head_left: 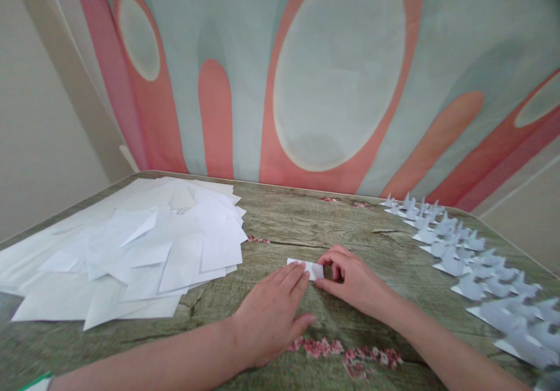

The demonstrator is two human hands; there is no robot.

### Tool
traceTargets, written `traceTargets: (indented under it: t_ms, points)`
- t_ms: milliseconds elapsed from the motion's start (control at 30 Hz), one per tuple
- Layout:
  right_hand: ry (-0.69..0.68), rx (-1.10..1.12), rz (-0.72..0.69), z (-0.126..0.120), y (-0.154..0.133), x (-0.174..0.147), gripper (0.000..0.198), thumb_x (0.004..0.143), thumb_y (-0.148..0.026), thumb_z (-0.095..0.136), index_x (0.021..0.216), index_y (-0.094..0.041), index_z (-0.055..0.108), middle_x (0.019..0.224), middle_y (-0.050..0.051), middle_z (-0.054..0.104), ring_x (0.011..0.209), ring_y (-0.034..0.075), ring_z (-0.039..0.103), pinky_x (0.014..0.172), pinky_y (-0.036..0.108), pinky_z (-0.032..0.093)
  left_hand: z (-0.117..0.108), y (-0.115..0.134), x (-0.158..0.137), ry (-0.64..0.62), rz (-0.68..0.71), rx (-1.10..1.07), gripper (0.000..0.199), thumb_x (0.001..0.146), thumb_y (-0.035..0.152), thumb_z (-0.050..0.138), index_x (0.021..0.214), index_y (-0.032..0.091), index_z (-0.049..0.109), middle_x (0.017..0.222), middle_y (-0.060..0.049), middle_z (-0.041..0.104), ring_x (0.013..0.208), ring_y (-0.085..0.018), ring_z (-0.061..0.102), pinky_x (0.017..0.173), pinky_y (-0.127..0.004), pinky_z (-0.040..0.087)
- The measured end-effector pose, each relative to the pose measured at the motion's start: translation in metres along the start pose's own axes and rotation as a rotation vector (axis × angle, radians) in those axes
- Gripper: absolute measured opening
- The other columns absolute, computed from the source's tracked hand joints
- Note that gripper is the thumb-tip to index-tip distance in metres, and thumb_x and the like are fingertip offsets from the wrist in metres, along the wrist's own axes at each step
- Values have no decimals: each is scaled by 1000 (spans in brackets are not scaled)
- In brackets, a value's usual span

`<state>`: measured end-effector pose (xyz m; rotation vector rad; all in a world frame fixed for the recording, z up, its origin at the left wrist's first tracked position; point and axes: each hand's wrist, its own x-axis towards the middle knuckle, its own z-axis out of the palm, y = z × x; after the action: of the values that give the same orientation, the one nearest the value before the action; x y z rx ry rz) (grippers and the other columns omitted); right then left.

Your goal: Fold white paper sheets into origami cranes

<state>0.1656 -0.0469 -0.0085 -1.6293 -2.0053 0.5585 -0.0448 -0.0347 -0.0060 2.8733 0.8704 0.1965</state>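
A printed backdrop in pale grey-green and coral rose behind a wood-grained counter, its design dominated by a large pale oval ringed in coral. Rounded coral bars and smaller ovals flanked it, while a deeper pink band ran along the left side. A plain pale wall stood at far left, crossed by a darker beige strip. Pink blossoms patterned the counter's weathered surface under soft, diffuse light.

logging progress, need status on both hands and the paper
Left hand fingers on small folded paper. Right hand at its right end. Sheet pile left, folded figures right.
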Motion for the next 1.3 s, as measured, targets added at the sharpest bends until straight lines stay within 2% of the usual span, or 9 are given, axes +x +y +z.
traceTargets:
  t_ms: [233,1000,1300]
  points:
    - [-11,13,-19,-4,4,1,20,69,-31,67,84,-21,59,81,0,50,64,11,48,60,25,40,1,-1,0,13,12,-23,55,88,48,37,133,16,33,139,-11,36,129,-23,30,104,-37,29]
    - [-47,-24,27,-6,4,5,21,69,-32,65,81,-20,52,81,-1,49,64,11,46,61,25,38,-1,0,2,-53,-17,14,57,87,47,38,134,15,32,141,-12,31,130,-25,27,105,-39,30]
    - [-59,-86,71,-6,-3,11,23,67,-32,65,78,-20,50,79,-2,48,64,12,46,59,24,35,-5,-1,2,-48,-25,1,57,89,50,30,134,14,32,141,-12,32,130,-24,29,104,-37,31]
